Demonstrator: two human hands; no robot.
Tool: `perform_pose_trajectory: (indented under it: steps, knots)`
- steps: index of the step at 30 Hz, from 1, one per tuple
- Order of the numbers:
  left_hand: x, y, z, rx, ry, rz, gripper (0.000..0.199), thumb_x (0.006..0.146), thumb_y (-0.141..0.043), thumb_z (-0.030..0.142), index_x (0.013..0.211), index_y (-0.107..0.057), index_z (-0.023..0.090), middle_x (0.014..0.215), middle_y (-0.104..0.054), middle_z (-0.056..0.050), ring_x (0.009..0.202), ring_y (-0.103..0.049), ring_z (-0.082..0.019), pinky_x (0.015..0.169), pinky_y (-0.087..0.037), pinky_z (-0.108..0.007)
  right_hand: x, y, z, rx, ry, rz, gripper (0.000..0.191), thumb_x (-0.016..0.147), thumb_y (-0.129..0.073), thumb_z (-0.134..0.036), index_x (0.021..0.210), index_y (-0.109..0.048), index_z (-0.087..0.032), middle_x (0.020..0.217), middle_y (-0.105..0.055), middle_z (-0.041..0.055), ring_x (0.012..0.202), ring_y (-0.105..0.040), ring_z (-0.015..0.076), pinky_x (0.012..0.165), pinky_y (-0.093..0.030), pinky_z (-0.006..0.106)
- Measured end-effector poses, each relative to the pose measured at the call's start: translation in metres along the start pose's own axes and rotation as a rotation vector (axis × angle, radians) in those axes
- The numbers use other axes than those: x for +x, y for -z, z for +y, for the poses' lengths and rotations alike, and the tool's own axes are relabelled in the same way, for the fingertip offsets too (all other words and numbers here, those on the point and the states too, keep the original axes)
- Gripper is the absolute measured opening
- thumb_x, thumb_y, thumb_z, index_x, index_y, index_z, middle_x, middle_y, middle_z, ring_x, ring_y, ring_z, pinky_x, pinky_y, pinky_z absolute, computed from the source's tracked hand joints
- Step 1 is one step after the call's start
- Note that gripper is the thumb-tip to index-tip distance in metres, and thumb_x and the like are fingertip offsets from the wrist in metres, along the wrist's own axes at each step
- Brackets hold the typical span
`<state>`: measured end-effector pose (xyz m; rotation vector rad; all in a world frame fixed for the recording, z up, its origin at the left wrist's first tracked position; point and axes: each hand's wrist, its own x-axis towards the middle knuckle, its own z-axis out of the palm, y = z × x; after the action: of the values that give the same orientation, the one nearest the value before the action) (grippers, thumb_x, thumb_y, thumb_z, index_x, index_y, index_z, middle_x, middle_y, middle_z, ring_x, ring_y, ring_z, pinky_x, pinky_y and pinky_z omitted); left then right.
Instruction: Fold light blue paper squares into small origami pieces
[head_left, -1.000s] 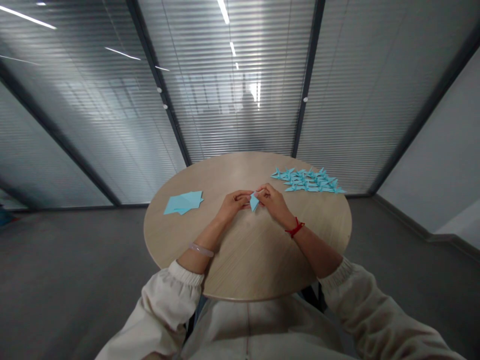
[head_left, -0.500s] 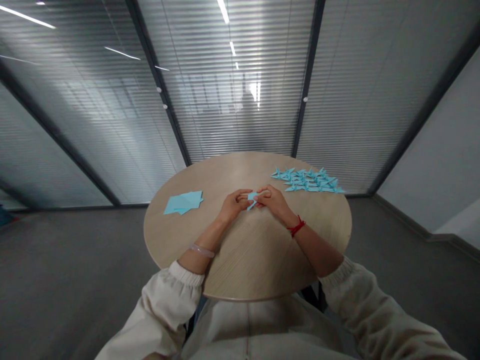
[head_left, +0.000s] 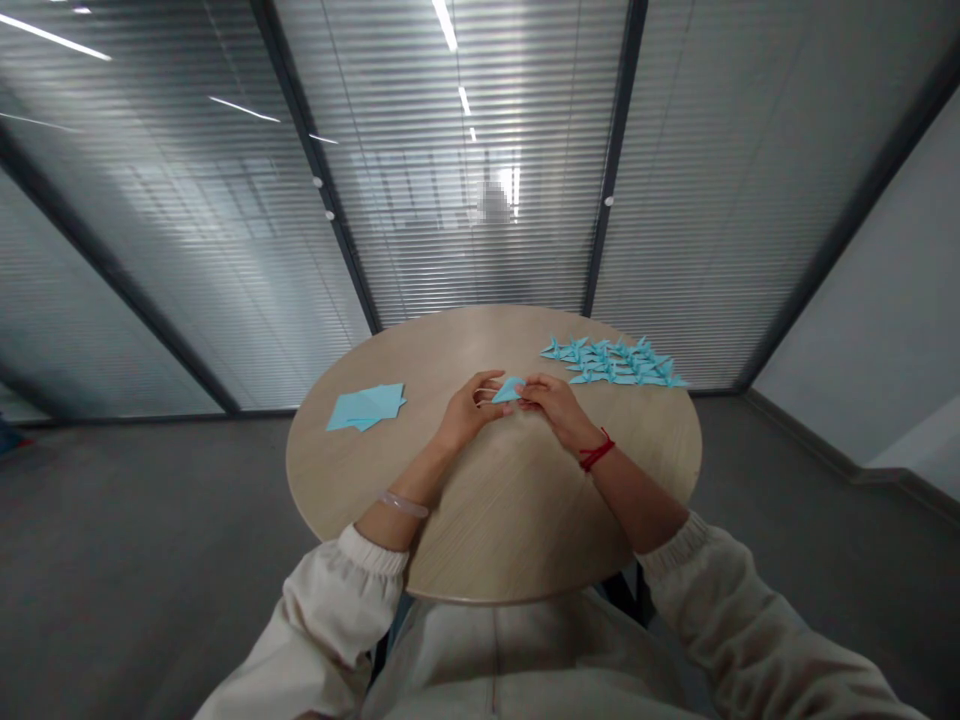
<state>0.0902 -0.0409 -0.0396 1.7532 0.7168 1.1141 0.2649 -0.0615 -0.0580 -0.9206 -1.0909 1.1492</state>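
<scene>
The folded paper (head_left: 508,391), the stack of sheets (head_left: 366,406) and the folded cranes (head_left: 613,362) are light blue. The bench (head_left: 495,500) is pale wood-grained. The wrist string (head_left: 596,452) is red; the sleeves (head_left: 341,600) are cream.

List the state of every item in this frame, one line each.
Blue paper piece: partly folded, pinched between both hands above the table.
Left hand: fingers closed on the piece.
Right hand: fingers closed on the piece.
Paper sheets: flat, loosely stacked.
Folded paper figures: finished, clustered on the round table.
</scene>
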Motion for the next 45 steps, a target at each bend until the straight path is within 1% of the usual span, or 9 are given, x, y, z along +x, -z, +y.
perform_pose_trajectory:
  steps: [4, 7, 14, 20, 25, 31, 35, 40, 45]
  knots:
    - [0.001, 0.002, 0.001, 0.11, -0.096, 0.118, 0.036, 0.066, -0.077, 0.028, 0.099, -0.068, 0.016, 0.099, -0.071, -0.009, 0.091, -0.066, -0.02, 0.086, -0.05, -0.034, -0.005, -0.003, -0.003, 0.148, -0.049, -0.097, 0.03, 0.063, -0.079, -0.035, 0.081, -0.064, -0.018, 0.081, -0.067, 0.0024, 0.071, -0.061, 0.0135, 0.074, -0.051, 0.028]
    - [0.0, 0.005, 0.005, 0.169, -0.145, 0.169, 0.028, 0.07, -0.074, 0.033, 0.093, -0.072, 0.017, 0.098, -0.073, -0.009, 0.087, -0.067, -0.021, 0.084, -0.051, -0.034, -0.007, -0.003, -0.005, 0.201, -0.06, -0.163, 0.029, 0.066, -0.079, -0.035, 0.083, -0.065, -0.018, 0.083, -0.066, 0.0028, 0.073, -0.062, 0.0142, 0.075, -0.051, 0.028]
    - [-0.003, 0.007, 0.013, 0.23, -0.235, 0.134, 0.023, 0.073, -0.072, 0.035, 0.091, -0.075, 0.02, 0.091, -0.074, -0.007, 0.081, -0.067, -0.019, 0.077, -0.052, -0.03, -0.011, -0.004, -0.011, 0.174, -0.074, -0.332, 0.03, 0.07, -0.077, -0.035, 0.092, -0.067, -0.018, 0.091, -0.068, 0.0043, 0.08, -0.063, 0.0147, 0.08, -0.051, 0.028]
    - [-0.003, 0.01, 0.017, 0.229, -0.301, 0.112, 0.016, 0.075, -0.072, 0.03, 0.087, -0.076, 0.021, 0.086, -0.074, -0.006, 0.079, -0.066, -0.018, 0.074, -0.051, -0.028, -0.012, -0.004, -0.016, 0.166, -0.078, -0.339, 0.028, 0.069, -0.079, -0.033, 0.088, -0.068, -0.016, 0.079, -0.067, 0.0017, 0.073, -0.062, 0.0113, 0.075, -0.051, 0.024]
    - [-0.004, 0.012, 0.02, 0.184, -0.287, 0.106, 0.013, 0.075, -0.072, 0.03, 0.082, -0.077, 0.02, 0.08, -0.072, -0.006, 0.071, -0.064, -0.016, 0.066, -0.051, -0.026, -0.015, -0.004, -0.022, 0.173, -0.121, -0.368, 0.027, 0.066, -0.081, -0.029, 0.084, -0.068, -0.014, 0.078, -0.067, 0.0025, 0.071, -0.063, 0.012, 0.071, -0.053, 0.024]
    - [-0.004, 0.011, 0.025, 0.088, -0.235, 0.07, 0.018, 0.073, -0.073, 0.034, 0.081, -0.077, 0.018, 0.078, -0.069, -0.006, 0.065, -0.061, -0.014, 0.06, -0.051, -0.025, -0.018, -0.003, -0.024, 0.175, -0.169, -0.454, 0.028, 0.072, -0.077, -0.033, 0.09, -0.069, -0.014, 0.079, -0.07, 0.005, 0.069, -0.065, 0.013, 0.071, -0.055, 0.025]
    - [-0.005, 0.011, 0.029, 0.043, -0.19, 0.03, 0.021, 0.074, -0.072, 0.034, 0.086, -0.076, 0.017, 0.082, -0.069, -0.006, 0.067, -0.061, -0.014, 0.062, -0.052, -0.025, -0.017, -0.002, -0.022, 0.169, -0.195, -0.465, 0.031, 0.07, -0.079, -0.034, 0.092, -0.07, -0.013, 0.083, -0.072, 0.0065, 0.07, -0.066, 0.0143, 0.072, -0.056, 0.026]
    - [-0.006, 0.012, 0.032, 0.018, -0.171, 0.022, 0.018, 0.074, -0.072, 0.032, 0.081, -0.076, 0.017, 0.084, -0.07, -0.007, 0.073, -0.063, -0.016, 0.067, -0.052, -0.027, -0.017, -0.003, -0.021, 0.221, -0.128, -0.48, 0.031, 0.075, -0.074, -0.038, 0.094, -0.072, -0.013, 0.089, -0.072, 0.0081, 0.079, -0.068, 0.0163, 0.078, -0.055, 0.029]
    - [-0.005, 0.012, 0.029, -0.048, -0.141, -0.009, 0.018, 0.072, -0.074, 0.032, 0.078, -0.076, 0.016, 0.082, -0.07, -0.007, 0.069, -0.062, -0.015, 0.066, -0.051, -0.027, -0.018, -0.003, -0.021, 0.189, -0.128, -0.487, 0.03, 0.075, -0.074, -0.039, 0.09, -0.072, -0.013, 0.084, -0.072, 0.0082, 0.073, -0.067, 0.0163, 0.075, -0.055, 0.031]
